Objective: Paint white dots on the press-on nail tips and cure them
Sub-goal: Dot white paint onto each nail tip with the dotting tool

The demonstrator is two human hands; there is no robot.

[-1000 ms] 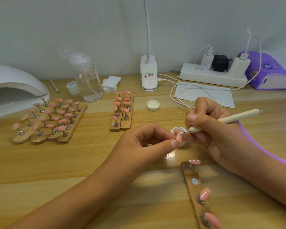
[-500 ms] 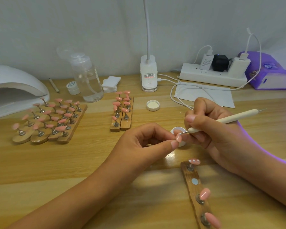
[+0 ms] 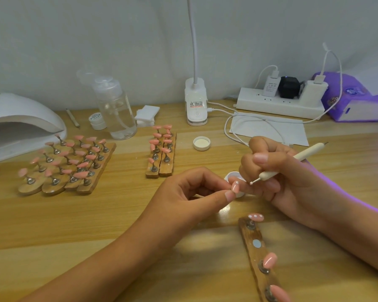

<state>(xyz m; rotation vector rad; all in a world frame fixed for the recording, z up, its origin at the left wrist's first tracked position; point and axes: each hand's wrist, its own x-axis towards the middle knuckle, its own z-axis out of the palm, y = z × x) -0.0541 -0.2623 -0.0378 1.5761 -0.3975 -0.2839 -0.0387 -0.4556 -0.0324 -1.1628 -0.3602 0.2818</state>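
Note:
My left hand [image 3: 190,192] pinches a pink nail tip [image 3: 235,185] on its small stand; the tip shows a white dot near its top. My right hand [image 3: 277,171] grips a white dotting pen [image 3: 292,161], whose metal ball end hangs just right of the tip, a small gap apart. Behind both sits a small white paint pot [image 3: 230,176], mostly hidden. A wooden holder strip [image 3: 256,251] in front carries a dotted pink tip [image 3: 256,217], one bare magnet and two plain pink tips.
A white curing lamp [image 3: 20,120] stands at far left. Several wooden strips with pink tips [image 3: 68,162] lie beside it, two more strips [image 3: 162,149] in the middle. A clear bottle [image 3: 115,112], pot lid [image 3: 201,143], lamp base [image 3: 195,105], power strip [image 3: 279,103] and cables line the back.
The pen's ball end has drawn back to the right from the held tip, leaving a white dot on it. My left hand has stayed in place.

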